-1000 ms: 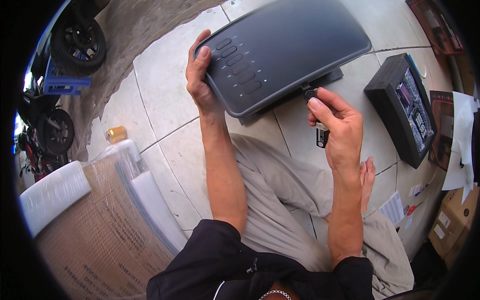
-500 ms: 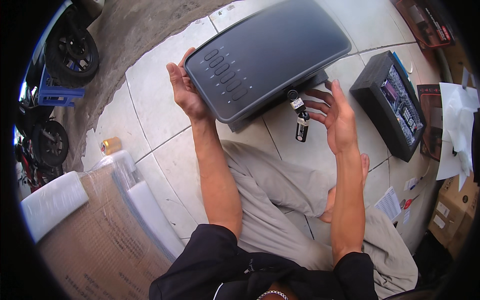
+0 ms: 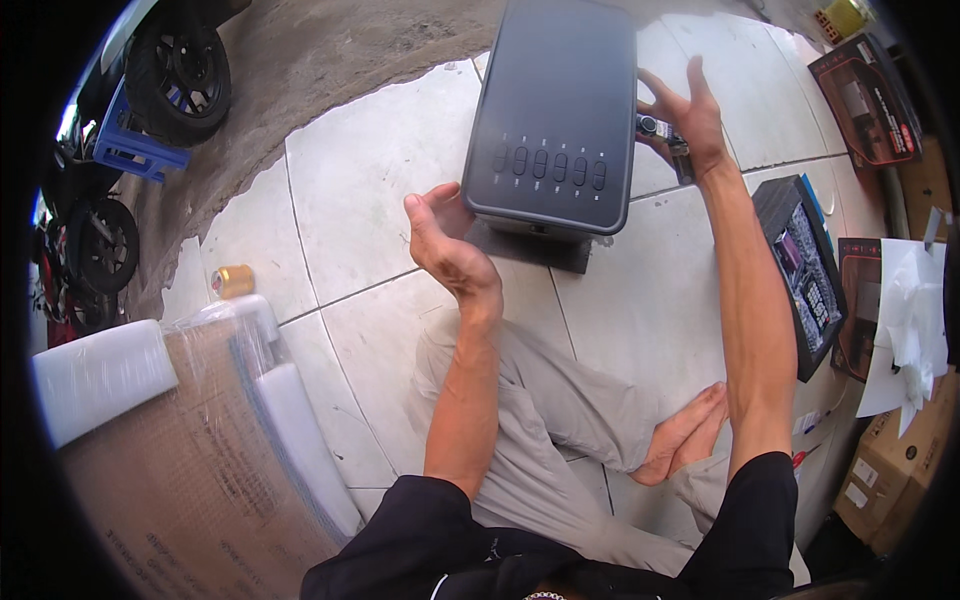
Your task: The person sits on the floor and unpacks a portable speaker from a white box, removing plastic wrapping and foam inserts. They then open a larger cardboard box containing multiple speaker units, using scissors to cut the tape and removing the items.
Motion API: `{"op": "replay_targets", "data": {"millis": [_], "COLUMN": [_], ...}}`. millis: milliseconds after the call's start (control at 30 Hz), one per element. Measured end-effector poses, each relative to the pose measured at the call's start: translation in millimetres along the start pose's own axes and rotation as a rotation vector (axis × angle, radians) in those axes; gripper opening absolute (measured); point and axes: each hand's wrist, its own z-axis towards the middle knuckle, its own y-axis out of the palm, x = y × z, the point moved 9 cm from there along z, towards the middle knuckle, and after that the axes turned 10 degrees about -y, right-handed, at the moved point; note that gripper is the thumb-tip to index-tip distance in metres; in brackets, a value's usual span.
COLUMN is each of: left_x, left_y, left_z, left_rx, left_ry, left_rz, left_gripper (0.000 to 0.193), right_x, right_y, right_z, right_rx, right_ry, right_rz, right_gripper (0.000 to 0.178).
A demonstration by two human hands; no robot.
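A dark grey box (image 3: 550, 90) with a row of oval buttons on its lid sits in front of me, like a small lockbox. Beneath it a black slab (image 3: 530, 247) shows at the near side. My left hand (image 3: 455, 245) is cupped at the near left corner, thumb up and fingers apart, its fingertips by the box's side; contact is hard to tell. Along the right side, my right hand (image 3: 690, 125) is spread with the thumb raised, some fingers hidden behind a dangling black key fob (image 3: 655, 128) with a pale label.
Right of me stands a black foam-lined case (image 3: 800, 265), with printed boxes (image 3: 866, 100), white papers (image 3: 910, 290) and a cardboard carton (image 3: 893, 455) beyond. On the left lie a wrapped cardboard pack (image 3: 200, 440) and a gold can (image 3: 233, 281). Motorbike wheels (image 3: 178, 75) and a blue stool (image 3: 135, 145) are farther off.
The box has turned clockwise, so its buttoned end faces me and the key fob is now on the right. My right hand has moved farther away; my left hand has come nearer and rightward.
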Motion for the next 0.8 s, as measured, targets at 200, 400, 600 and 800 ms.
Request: {"op": "replay_targets", "data": {"millis": [200, 400, 600, 800], "left_x": [-23.5, -38.7, -44.0, -68.6], "left_y": [41.4, 93.4, 98.1, 97.3], "left_z": [-56.7, -77.9, -66.6, -74.9], "left_rx": [-0.187, -0.589, -0.579, -0.559], "left_ry": [0.046, -0.031, -0.121, -0.295], "left_rz": [-0.07, -0.029, 0.01, 0.111], "left_gripper": [0.03, 0.023, 0.025, 0.029], "right_x": [-41.1, -68.8, -147.6, -251.2], "right_y": [49.6, 78.3, 100.5, 189.8], "right_z": [118.1, 144.3, 76.9, -215.7], "right_rx": [-0.565, -0.326, -0.189, -0.536], "right_ry": [0.348, 0.036, -0.298, -1.165], "right_rz": [-0.596, -1.225, -1.429, -0.398], "right_gripper": [0.108, 0.099, 0.08, 0.054]}}
